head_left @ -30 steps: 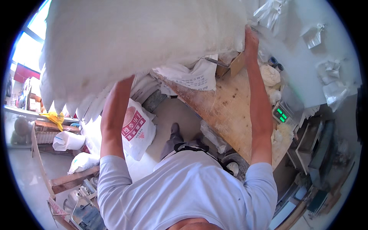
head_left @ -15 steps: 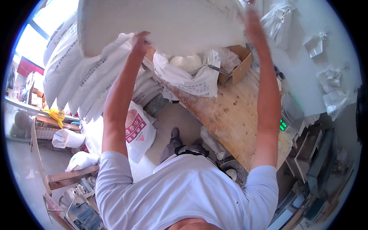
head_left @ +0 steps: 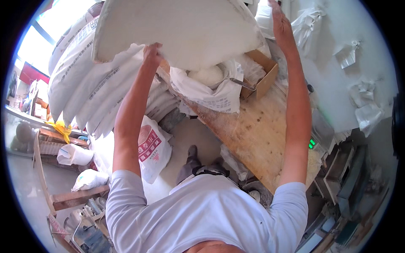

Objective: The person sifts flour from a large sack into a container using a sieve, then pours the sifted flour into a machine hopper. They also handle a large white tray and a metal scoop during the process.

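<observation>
A large, flat white panel (head_left: 177,33) with a thin rim and curved lower edge is raised over the far end of the table. My left hand (head_left: 152,52) is closed on its lower edge, to the left. Beyond the panel's right edge is my right hand (head_left: 280,23), apart from it, seen edge-on with fingers stretched upward and nothing visible in it. Below the panel, an opened white sack (head_left: 215,99) of whitish powder stands on the wooden table (head_left: 257,130). A metal-looking handle (head_left: 241,83) pokes out over the sack's rim.
An open cardboard box (head_left: 268,78) holding clear plastic stands beside the sack. Full white sacks (head_left: 84,84) are stacked at left. A scale with green digits (head_left: 312,143) sits at the table's right edge. A printed white bag (head_left: 154,147) rests on the floor by my legs.
The panel has shifted and tilted, its right edge now farther from my right hand. My right hand, blurred beside that edge before, now shows clearly apart from it. My left hand keeps its grip.
</observation>
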Available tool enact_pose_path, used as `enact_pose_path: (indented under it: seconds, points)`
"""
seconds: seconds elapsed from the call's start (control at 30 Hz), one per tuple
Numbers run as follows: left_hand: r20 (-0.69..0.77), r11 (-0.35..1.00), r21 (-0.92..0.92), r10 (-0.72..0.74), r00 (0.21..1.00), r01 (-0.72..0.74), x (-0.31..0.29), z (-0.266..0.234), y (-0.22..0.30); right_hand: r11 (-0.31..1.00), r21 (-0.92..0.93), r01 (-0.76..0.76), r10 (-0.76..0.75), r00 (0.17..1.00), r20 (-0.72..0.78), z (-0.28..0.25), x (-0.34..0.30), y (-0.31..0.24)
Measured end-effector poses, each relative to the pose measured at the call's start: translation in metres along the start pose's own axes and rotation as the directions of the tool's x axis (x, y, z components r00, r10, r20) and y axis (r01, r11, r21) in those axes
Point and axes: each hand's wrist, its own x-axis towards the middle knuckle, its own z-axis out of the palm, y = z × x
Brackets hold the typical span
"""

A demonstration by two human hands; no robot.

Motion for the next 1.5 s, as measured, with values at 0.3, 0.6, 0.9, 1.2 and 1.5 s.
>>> enact_pose_path:
  seconds: [0.3, 0.6, 0.9, 1.2, 1.5]
  points:
    - [0.156, 0.929, -0.353, 0.174, 0.972, -0.109, -0.059, 0.006, 0.017, 0.635, 0.350, -0.689, 0.670, 0.717, 0.195, 0.026, -0.011, 0.016]
    - [0.186, 0.705, 0.201, 0.654, 0.733, -0.680, -0.114, 0.001, -0.009, 0.832, 0.313, -0.458, 0.515, 0.847, -0.130, 0.023, -0.074, 0.017]
    - [0.236, 0.676, 0.289, 0.635, 0.735, -0.677, -0.120, 0.013, 0.019, 0.865, 0.346, -0.364, 0.453, 0.862, -0.225, 0.003, -0.100, 0.020]
    - [0.227, 0.691, 0.311, 0.613, 0.757, -0.653, -0.133, 0.006, 0.027, 0.876, 0.353, -0.330, 0.389, 0.915, -0.110, -0.026, -0.087, -0.002]
    - [0.177, 0.743, 0.285, 0.580, 0.795, -0.605, -0.149, -0.004, 0.034, 0.734, 0.479, -0.481, 0.623, 0.758, -0.194, -0.007, -0.097, -0.004]
